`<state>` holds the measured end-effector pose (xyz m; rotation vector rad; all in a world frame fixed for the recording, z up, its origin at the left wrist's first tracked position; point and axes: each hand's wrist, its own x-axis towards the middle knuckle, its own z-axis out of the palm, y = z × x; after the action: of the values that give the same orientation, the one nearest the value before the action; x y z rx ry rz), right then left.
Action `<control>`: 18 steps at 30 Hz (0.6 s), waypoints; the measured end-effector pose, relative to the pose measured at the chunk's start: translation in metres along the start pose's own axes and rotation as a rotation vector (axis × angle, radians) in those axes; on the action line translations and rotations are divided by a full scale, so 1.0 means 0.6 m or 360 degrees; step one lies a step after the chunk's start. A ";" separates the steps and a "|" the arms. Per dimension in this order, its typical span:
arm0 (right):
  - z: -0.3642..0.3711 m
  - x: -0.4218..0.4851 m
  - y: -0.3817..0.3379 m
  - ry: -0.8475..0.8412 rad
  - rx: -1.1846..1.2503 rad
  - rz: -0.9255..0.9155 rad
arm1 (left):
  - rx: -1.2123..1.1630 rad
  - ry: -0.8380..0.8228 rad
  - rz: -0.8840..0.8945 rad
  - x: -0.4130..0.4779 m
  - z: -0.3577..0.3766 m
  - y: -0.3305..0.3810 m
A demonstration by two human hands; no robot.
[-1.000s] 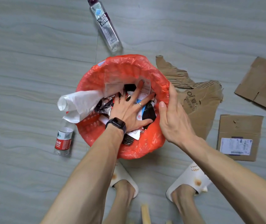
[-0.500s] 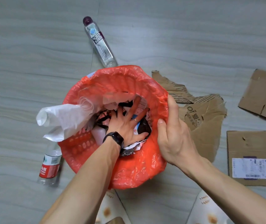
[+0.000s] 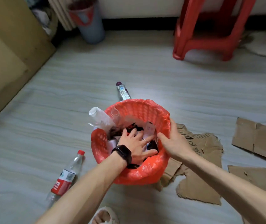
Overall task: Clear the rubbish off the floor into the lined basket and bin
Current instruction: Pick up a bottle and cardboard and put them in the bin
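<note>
Near edge of the floor (image 3: 145, 65): one slipper (image 3: 106, 215), cut off by the frame. Left of centre a red-labelled bottle (image 3: 66, 177) lies on its side, base blurred beside the left forearm. Left hand (image 3: 133, 143), wristwatch (image 3: 122, 152) on the wrist, lies flat with fingers spread, palm pressing the rubbish (image 3: 148, 131) inside the lined basket (image 3: 138, 173); what lies under the palm is hidden. Right hand (image 3: 176, 141) grips the basket's right rim, thumb inside, fingers curled over the outside. A rolled white wrapper (image 3: 100, 117) juts over the left rim. Torn cardboard (image 3: 198, 183) lies touching the basket's right side, partly under it; two more cardboard pieces (image 3: 258, 138) lie well apart toward the right edge, one cut off. Just behind the basket is a soda-water bottle (image 3: 123, 92), lower half hidden by the rim. Far edge: a grey bin (image 3: 88, 25) with a red liner, blurred, and a red stool (image 3: 209, 28), its top cut off.
</note>
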<state>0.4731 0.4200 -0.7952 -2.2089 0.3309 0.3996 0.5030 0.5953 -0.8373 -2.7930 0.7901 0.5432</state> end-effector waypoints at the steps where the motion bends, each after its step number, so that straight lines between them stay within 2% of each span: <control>1: 0.000 -0.011 0.000 -0.0060 0.0047 0.0098 | -0.0073 0.0014 -0.0010 -0.014 -0.008 0.003; 3: -0.005 -0.043 -0.014 -0.0156 0.0173 0.0244 | -0.0178 0.0107 -0.0058 -0.059 -0.041 -0.004; 5: -0.003 -0.073 -0.031 -0.0200 0.0131 0.0266 | -0.0253 0.0241 -0.0140 -0.109 -0.067 -0.018; 7: 0.011 -0.088 -0.043 -0.0243 0.0249 0.0319 | -0.0319 0.0319 -0.0237 -0.152 -0.073 -0.030; 10: 0.046 -0.105 -0.070 -0.0322 0.0563 0.0385 | -0.0403 0.0285 -0.0440 -0.216 -0.055 -0.054; 14: 0.105 -0.103 -0.119 -0.0269 0.0619 0.0312 | -0.0500 0.0234 -0.0707 -0.284 -0.013 -0.103; 18: 0.166 -0.098 -0.156 -0.0346 0.0701 0.0212 | -0.0676 0.0273 -0.0892 -0.330 0.030 -0.145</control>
<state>0.4371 0.5608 -0.7652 -1.7027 0.4056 0.5748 0.3874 0.7660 -0.7686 -3.2744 -0.1294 0.4031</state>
